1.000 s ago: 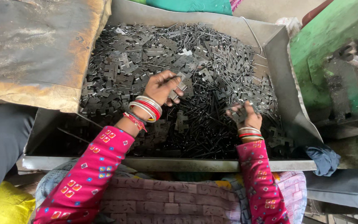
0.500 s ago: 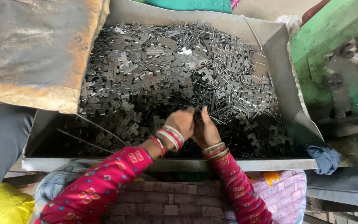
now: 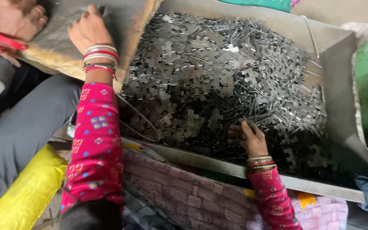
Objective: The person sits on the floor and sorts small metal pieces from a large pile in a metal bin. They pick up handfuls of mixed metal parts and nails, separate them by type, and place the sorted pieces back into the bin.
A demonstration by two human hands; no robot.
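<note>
1. Right hand (image 3: 248,138) – fingers curled loosely into metal pieces (image 3: 218,81) heaped in tray (image 3: 341,93); nothing visibly gripped; heap spreads toward 12 o'clock.
2. Left hand (image 3: 88,30) – at 10 o'clock on worn board (image 3: 56,59), pinching a small dark piece, well apart.

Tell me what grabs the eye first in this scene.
The heap of dark cross-shaped metal pieces and thin rods filling the big grey metal tray dominates the middle. The right hand digs into the pile near the tray's front edge, while the left hand rests on a worn metal sheet at upper left, pink patterned sleeves and bangles standing out.
</note>
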